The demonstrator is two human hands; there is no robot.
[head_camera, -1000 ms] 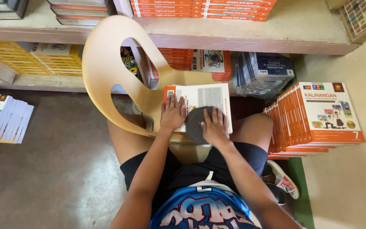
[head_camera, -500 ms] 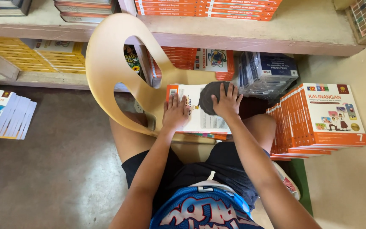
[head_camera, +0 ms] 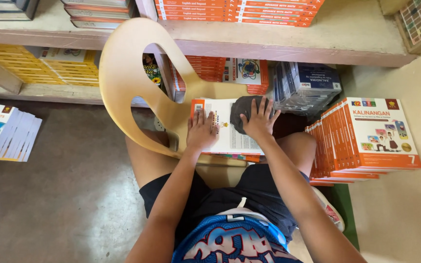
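Observation:
A white-backed book [head_camera: 227, 139] lies on the seat of a tan plastic chair [head_camera: 127, 78], on top of other books. My left hand [head_camera: 201, 130] lies flat on the book's left part, fingers spread. My right hand [head_camera: 259, 119] presses a dark grey cloth [head_camera: 242, 109] against the book's upper right corner. My bare knees sit on either side of the seat.
A fanned stack of orange-edged books [head_camera: 361, 141] stands at my right. Wrapped dark book bundles [head_camera: 308, 85] and more orange books [head_camera: 220, 68] fill the low shelf ahead. A concrete shelf [head_camera: 347, 46] runs above. Another book pile [head_camera: 3, 129] lies on the floor at left.
My right hand has slid the grey cloth from the middle of the book up to its upper right corner. My left hand stays flat on the book.

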